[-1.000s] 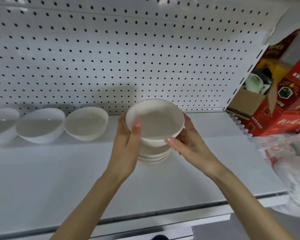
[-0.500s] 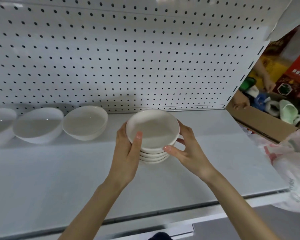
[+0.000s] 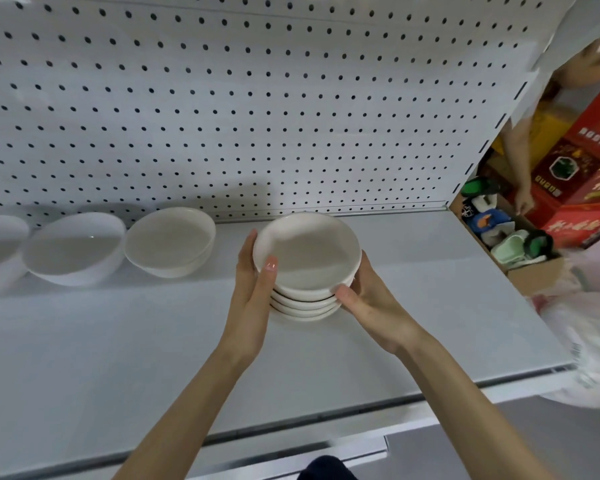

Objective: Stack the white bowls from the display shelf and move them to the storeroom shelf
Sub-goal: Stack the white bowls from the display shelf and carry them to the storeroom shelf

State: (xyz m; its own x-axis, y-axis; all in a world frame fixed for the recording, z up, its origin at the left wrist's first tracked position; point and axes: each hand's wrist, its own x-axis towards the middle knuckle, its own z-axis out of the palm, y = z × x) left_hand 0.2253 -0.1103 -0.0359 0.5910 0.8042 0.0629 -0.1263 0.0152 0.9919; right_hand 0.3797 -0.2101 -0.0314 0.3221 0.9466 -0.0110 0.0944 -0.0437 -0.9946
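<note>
- Four white bowls nested as one stack of bowls (image 3: 305,271), standing on the white display shelf (image 3: 118,341), mid-depth, a little right of centre.
- Left hand (image 3: 253,296): gripping the stack's left side, fingers curled behind it, thumb laid over the top rim.
- Right hand (image 3: 371,306): gripping the stack's right side, thumb pressed against the rims.
- Three single white bowls (image 3: 170,242): a row at far left, along the pegboard back (image 3: 222,116).
- Cardboard box (image 3: 534,275) of mugs and red cartons (image 3: 586,161): beyond the shelf's right end.
</note>
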